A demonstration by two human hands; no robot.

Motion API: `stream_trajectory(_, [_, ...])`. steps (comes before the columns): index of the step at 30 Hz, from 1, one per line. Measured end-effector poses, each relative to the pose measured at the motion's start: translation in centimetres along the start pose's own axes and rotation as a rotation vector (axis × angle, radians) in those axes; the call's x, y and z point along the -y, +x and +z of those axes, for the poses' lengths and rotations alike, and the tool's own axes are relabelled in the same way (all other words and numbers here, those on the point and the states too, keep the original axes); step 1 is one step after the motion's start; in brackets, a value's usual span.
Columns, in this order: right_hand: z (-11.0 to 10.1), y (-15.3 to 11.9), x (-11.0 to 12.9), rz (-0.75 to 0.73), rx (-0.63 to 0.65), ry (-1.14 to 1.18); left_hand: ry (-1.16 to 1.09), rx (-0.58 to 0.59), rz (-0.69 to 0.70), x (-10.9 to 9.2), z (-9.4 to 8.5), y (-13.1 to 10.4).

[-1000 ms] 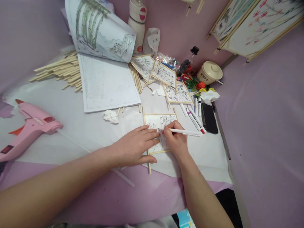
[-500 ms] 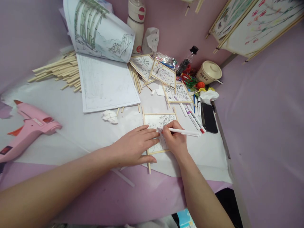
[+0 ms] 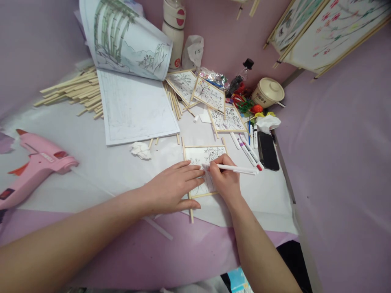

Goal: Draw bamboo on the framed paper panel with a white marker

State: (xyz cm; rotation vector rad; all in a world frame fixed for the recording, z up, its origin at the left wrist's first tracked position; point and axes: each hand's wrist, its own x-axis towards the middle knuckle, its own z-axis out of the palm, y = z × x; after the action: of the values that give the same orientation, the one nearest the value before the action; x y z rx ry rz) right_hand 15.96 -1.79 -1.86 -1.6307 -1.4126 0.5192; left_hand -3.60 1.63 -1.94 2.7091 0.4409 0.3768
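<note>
A small stick-framed drawing (image 3: 197, 152) lies on the white-covered table, showing dark branching lines on white paper. My left hand (image 3: 174, 185) rests flat across its left side with the fingers stretched out. In my right hand (image 3: 225, 177) a white pen (image 3: 240, 169) is pinched, its tip at the paper close to my left fingertips. Part of the drawing is hidden under both hands.
Left stands a pink glue gun (image 3: 42, 156) with a glue stick in it. Behind are wooden sticks (image 3: 76, 91), an open picture pad (image 3: 137, 110) and crumpled tissue (image 3: 141, 150). Framed drawings (image 3: 229, 120), markers (image 3: 249, 150) and a phone (image 3: 268, 149) lie right.
Almost nothing differs. The whole view has shifted very slightly, while both hands and the pen keep the same place on the drawing.
</note>
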Motion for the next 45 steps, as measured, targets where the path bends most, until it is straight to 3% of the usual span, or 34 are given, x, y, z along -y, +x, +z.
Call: stream_trajectory(45, [-0.11,0.04,0.13,-0.028,0.015,-0.043,-0.013,0.003,0.000,-0.08,-0.20,0.07])
